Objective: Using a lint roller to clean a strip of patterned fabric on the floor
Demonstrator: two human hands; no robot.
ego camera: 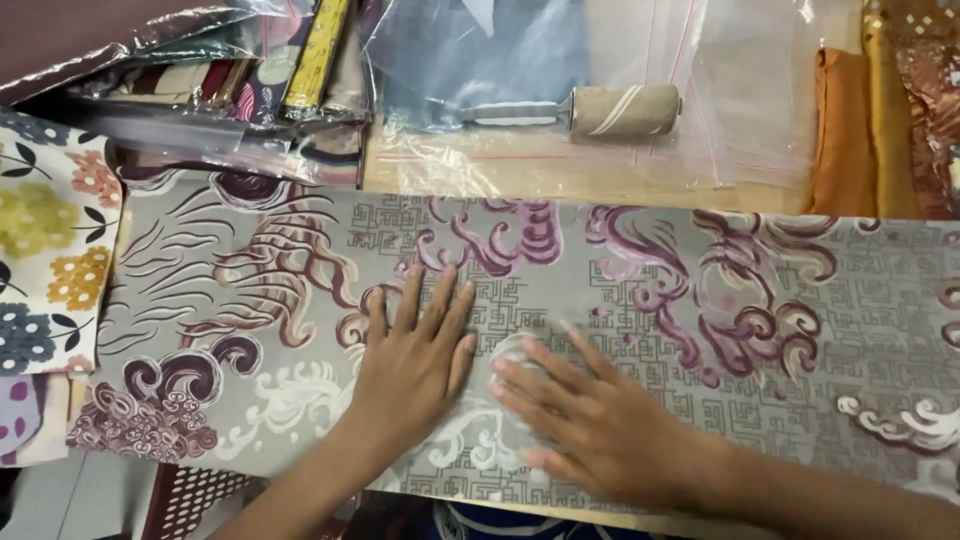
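A long grey fabric (800, 300) with purple swirls and white cloud shapes lies flat across the table. My left hand (415, 365) rests palm down on its middle, fingers spread and pointing away from me. Just to its right, my right hand (590, 420) also presses flat on the fabric, fingers angled toward the left hand. The two hands nearly touch. Neither hand holds anything.
A lint roller (590, 110) lies on clear plastic bags (650, 60) at the back. Orange and gold folded cloths (860, 130) sit at the back right. A floral cloth (50, 250) lies at the left, bagged fabrics (200, 80) at the back left.
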